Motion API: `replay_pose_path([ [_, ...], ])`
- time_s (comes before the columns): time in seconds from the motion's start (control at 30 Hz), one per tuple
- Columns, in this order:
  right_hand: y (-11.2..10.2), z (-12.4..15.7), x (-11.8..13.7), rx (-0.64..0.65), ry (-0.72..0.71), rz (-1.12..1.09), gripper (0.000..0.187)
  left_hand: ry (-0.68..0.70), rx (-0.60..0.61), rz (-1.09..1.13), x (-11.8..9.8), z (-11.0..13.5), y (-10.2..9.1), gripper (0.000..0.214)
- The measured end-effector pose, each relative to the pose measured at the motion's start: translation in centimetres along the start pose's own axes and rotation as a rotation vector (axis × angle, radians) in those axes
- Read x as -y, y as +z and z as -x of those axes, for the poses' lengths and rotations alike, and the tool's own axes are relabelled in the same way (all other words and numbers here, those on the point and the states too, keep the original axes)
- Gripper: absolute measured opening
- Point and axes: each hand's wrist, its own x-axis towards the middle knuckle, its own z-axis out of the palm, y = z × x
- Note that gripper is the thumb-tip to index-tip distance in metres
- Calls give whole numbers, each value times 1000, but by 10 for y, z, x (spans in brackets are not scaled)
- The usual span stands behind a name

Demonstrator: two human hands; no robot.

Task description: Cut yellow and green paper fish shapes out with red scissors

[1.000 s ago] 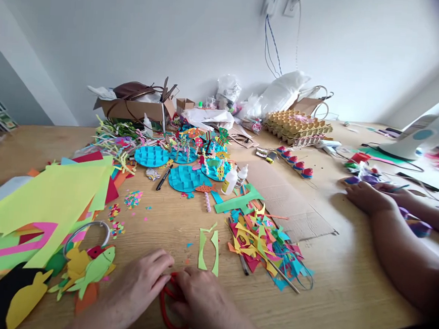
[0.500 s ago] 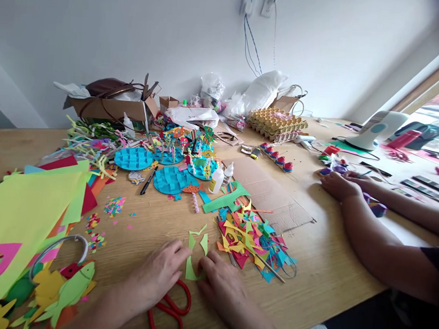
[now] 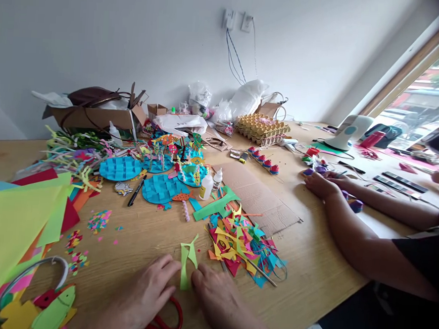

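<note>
My left hand and my right hand rest close together at the near edge of the wooden table. Between their fingertips lies a light green paper cutout, and both hands touch it with fingers pressed against its lower part. Red-handled scissors lie on the table under my left hand, not gripped. A heap of coloured paper scraps sits just right of the cutout.
Sheets of coloured paper cover the left side, with paper fish near the front. Blue paper discs, glue bottles, a black marker and a cardboard sheet fill the middle. Another person's arms work at the right.
My hands left the red scissors on the table and moved forward onto the green cutout. The camera has turned to the right, showing more of the window.
</note>
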Motion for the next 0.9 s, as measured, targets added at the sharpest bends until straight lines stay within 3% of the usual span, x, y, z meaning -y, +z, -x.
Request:
replay_pose_path([
  [0.13,-49,19,-17,-86,106,18,20,5,-193,24,17,9,-3,30],
  [0.2,-73,31,-30,-127,229,28,18,39,-252,51,27,16,-2,26],
  [0.3,-92,46,-49,-183,302,91,15,41,-326,67,39,26,-5,25],
  [0.5,-72,40,-87,-144,385,89,19,-19,-370,4,44,41,-21,21],
  [0.67,-57,31,-105,-79,358,-21,19,-74,-395,-17,49,49,-25,23],
  [0.8,-65,41,-95,-260,380,-28,17,-65,-369,-24,53,63,-19,25],
  [0.9,-67,43,-67,-324,255,-104,19,-36,-224,-15,41,70,-12,33],
])
